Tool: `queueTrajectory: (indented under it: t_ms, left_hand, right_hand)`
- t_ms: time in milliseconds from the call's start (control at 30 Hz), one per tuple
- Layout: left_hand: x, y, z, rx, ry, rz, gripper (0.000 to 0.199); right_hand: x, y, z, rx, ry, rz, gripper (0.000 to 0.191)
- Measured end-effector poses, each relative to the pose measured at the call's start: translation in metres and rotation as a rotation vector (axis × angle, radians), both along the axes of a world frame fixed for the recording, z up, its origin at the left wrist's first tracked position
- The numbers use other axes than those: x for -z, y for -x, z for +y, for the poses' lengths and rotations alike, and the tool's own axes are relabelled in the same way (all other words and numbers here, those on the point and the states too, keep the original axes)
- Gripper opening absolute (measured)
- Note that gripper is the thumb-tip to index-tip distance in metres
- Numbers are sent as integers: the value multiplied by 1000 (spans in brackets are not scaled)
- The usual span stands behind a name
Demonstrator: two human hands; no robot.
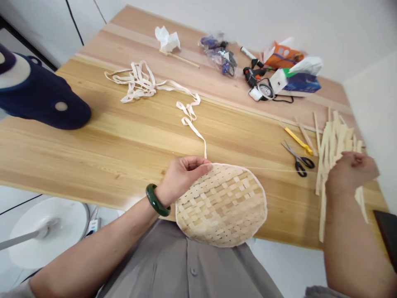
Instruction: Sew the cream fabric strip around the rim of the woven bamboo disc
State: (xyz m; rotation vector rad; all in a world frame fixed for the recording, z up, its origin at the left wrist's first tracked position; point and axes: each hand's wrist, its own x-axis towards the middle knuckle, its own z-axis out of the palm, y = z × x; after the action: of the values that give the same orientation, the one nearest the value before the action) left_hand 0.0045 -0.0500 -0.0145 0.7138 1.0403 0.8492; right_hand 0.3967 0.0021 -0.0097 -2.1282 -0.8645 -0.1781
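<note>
My left hand (182,176) pinches the upper rim of a round woven bamboo disc (221,205), where a white cloth tape (192,120) meets it. The tape runs up across the wooden table (108,140) into a loose tangle (136,82). A thin thread (279,169) stretches rightward from the disc. At the right, my right hand (350,171) is blurred over a bunch of pale bamboo strips (333,153), its fingers curled. Whether it grips them, I cannot tell.
Black-handled scissors (299,160) and a yellow-handled tool (297,140) lie left of the strips. A dark blue padded object (40,91) intrudes at the left. Along the far side are crumpled white paper (167,40), a plastic bag (218,56), a black tool (254,72) and boxes (294,82).
</note>
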Motion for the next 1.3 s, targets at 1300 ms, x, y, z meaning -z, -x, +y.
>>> queueTrajectory:
  t_ms: [1300]
  left_hand:
    - [-6, -6, 6, 117, 119, -22, 16]
  right_hand:
    - [-6, 180, -37, -1146, 650, 1181, 19]
